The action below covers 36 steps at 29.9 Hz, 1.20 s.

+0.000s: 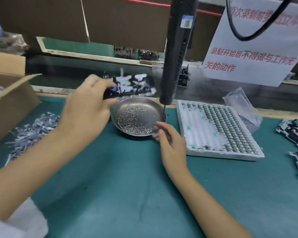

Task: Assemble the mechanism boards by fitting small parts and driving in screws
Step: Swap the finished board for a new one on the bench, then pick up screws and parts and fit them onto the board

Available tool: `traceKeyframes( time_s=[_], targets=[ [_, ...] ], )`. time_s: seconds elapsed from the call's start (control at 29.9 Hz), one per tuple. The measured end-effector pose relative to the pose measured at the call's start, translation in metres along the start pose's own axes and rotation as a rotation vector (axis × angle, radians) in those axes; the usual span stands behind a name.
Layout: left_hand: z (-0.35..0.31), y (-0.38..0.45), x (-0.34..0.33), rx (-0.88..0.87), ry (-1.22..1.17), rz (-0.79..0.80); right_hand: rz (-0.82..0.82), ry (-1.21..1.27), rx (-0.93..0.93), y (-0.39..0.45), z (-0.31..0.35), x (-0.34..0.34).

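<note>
My left hand (88,107) grips a black-and-white mechanism board (134,85) by its near-left end and holds it in the air behind a steel dish (159,110). Several small screws (131,121) lie in the dish. My right hand (169,140) hovers at the dish's near-right rim with its fingers loosely spread and nothing in it. A black electric screwdriver (175,62) hangs upright just right of the board, its bit tip above the dish's far-right rim. The board is blurred.
A white foam tray (193,134) with rows of small metal parts sits right of the dish. More mechanism boards (294,133) lie at the far right. An open cardboard box (10,102) and a heap of grey strips (33,127) are at the left. A paper notice (255,42) hangs above.
</note>
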<state>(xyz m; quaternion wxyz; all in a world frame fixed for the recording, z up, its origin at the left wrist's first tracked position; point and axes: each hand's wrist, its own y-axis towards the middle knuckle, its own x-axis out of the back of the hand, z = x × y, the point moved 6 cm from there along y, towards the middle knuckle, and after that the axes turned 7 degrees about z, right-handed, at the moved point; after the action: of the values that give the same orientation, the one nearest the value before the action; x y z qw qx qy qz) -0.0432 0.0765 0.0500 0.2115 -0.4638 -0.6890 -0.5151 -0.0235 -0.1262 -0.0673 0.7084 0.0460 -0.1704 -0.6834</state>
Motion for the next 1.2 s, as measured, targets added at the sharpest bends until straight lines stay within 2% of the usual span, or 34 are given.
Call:
traceKeyframes(
  time_s=[0.13,0.27,0.4,0.5,0.6,0.67,0.77,0.87,0.94,1.2],
  targets=[
    [0.006,-0.06,0.004,-0.034,0.07,0.063,0.03,0.025,-0.079,0.001,-0.004,-0.002],
    [-0.003,-0.108,-0.013,-0.222,0.001,0.187,0.093,-0.092,-0.045,0.001,0.0,-0.003],
    [-0.002,-0.123,-0.033,-0.306,0.009,0.286,0.075,-0.069,-0.063,-0.001,0.0,0.004],
    [0.003,-0.121,-0.044,-0.391,0.055,0.293,0.061,-0.139,0.004,-0.005,0.005,0.008],
    [0.011,-0.117,-0.044,-0.471,0.055,0.234,0.185,-0.325,0.12,-0.011,0.018,0.0],
    [0.024,-0.108,-0.035,-0.418,0.086,0.123,0.356,-0.489,0.227,-0.018,0.026,-0.014],
    [0.059,-0.092,-0.022,-0.179,0.272,-0.003,0.562,-0.751,0.376,-0.031,0.028,-0.032],
    [0.098,-0.082,-0.02,0.113,0.397,0.076,0.582,-0.826,0.426,-0.033,0.027,-0.036],
    [0.111,-0.078,-0.022,0.23,0.428,0.126,0.575,-0.823,0.452,-0.033,0.027,-0.037],
    [0.118,-0.072,-0.032,0.308,0.494,0.129,0.616,-0.77,0.394,-0.031,0.023,-0.039]
  ],
)
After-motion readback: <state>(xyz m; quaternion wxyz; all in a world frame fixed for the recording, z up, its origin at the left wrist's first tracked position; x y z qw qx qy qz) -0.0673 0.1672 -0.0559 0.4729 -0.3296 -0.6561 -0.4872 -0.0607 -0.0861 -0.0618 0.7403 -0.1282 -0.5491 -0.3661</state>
